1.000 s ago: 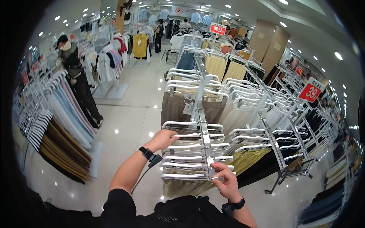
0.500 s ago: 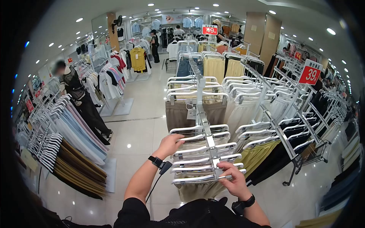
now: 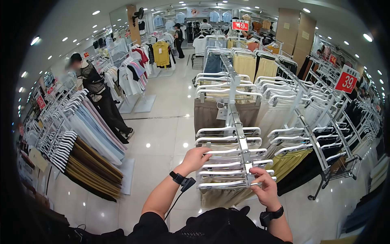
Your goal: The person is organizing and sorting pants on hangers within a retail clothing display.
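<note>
White hangers with beige and grey trousers hang in a row on a metal rack arm (image 3: 243,143) in front of me. My left hand (image 3: 196,158) is at the left ends of the hangers, its fingers bent round the end of a white hanger (image 3: 221,152). On the right side, my right hand (image 3: 265,188) is closed at the front end of the arm, beside the nearest hanger (image 3: 223,185); what its fingertips hold is too small to make out. Brown trousers (image 3: 209,113) with a white tag hang farther back on the same rack.
A person in black (image 3: 101,91) stands at the left by racks of trousers (image 3: 91,171). Another person (image 3: 178,40) is farther back in the aisle. Yellow and black trousers (image 3: 290,162) hang at the right, near a wheeled black rack base (image 3: 335,173) and a red price sign (image 3: 346,79).
The view has shifted, so the racks appear farther right. My left hand has moved along the hangers toward me, and the hangers beside it are spaced differently. My right hand stays at the arm's front end.
</note>
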Tool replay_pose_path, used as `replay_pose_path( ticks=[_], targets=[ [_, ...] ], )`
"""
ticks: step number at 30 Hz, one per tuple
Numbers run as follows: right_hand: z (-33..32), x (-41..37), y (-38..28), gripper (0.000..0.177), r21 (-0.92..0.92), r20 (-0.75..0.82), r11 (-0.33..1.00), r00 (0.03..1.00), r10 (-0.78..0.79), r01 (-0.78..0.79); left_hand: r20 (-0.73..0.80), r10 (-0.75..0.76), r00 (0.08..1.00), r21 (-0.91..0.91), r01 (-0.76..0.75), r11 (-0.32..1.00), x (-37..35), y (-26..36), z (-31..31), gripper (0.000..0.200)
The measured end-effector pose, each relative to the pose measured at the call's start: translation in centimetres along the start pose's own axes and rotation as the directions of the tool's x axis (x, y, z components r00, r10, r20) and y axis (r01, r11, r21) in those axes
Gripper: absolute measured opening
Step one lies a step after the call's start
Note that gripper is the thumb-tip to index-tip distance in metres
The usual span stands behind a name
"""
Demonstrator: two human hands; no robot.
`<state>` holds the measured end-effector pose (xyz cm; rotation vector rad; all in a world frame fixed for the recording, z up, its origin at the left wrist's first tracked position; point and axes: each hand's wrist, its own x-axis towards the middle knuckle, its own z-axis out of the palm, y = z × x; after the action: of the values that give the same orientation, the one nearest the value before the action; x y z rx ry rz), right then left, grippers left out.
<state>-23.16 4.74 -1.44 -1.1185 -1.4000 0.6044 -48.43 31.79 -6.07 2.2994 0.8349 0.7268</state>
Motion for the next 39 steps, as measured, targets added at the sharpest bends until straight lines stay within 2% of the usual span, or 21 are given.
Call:
replay_pose_path(
  ticks=[6,15,18,21,23,30,32,33,35,39],
  targets=[
    [0.5,-0.3,-0.2,0.015,0.031,-0.058,1.0,0.998,-0.002,0.004,-0.049,0.047,0.998,0.087,-0.042,0.995,0.8,-0.7,0.3,0.021],
    [0.1,-0.3,-0.5,0.012,-0.013,-0.047,0.999,0.998,0.037,-0.038,-0.015,0.027,1.0,-0.038,-0.027,0.999,1.3,-1.3,0.6,0.021],
    [0.1,-0.3,-0.4,0.013,0.021,-0.037,0.999,0.999,0.026,-0.025,0.01,0.027,1.0,-0.011,-0.027,1.0,1.1,-0.6,0.0,0.022],
    [0.1,-0.1,-0.5,0.014,0.052,-0.043,0.998,0.999,0.028,-0.026,-0.035,0.061,0.998,0.007,-0.061,0.998,1.1,-1.2,0.5,0.021],
    [-0.1,0.0,-0.6,0.014,0.002,-0.011,1.0,1.0,0.021,-0.021,-0.034,0.039,0.999,-0.022,-0.04,0.999,1.2,-1.3,0.8,0.023],
    [-0.4,0.2,-0.4,0.013,0.02,0.007,1.0,1.0,0.005,-0.005,-0.023,-0.033,0.999,-0.005,0.033,0.999,1.0,-0.3,0.7,0.024],
    [-0.4,0.4,-0.7,0.013,0.02,0.021,1.0,1.0,-0.005,0.004,-0.213,0.009,0.977,-0.01,-0.012,1.0,0.3,1.6,0.1,0.022],
    [-0.4,0.4,-0.8,0.014,0.024,0.023,1.0,1.0,-0.008,0.008,-0.202,0.013,0.979,-0.01,-0.016,1.0,-0.2,1.5,0.2,0.022],
    [-0.3,0.3,-0.6,0.014,0.03,0.01,1.0,1.0,-0.001,0.001,-0.421,0.16,0.893,0.041,-0.157,0.987,-1.3,1.1,0.1,0.023],
    [-0.4,0.0,-0.2,0.014,0.044,0.016,0.999,1.0,0.006,-0.007,-0.325,0.065,0.944,-0.09,-0.099,0.991,-4.1,2.4,0.2,0.023]
  ],
)
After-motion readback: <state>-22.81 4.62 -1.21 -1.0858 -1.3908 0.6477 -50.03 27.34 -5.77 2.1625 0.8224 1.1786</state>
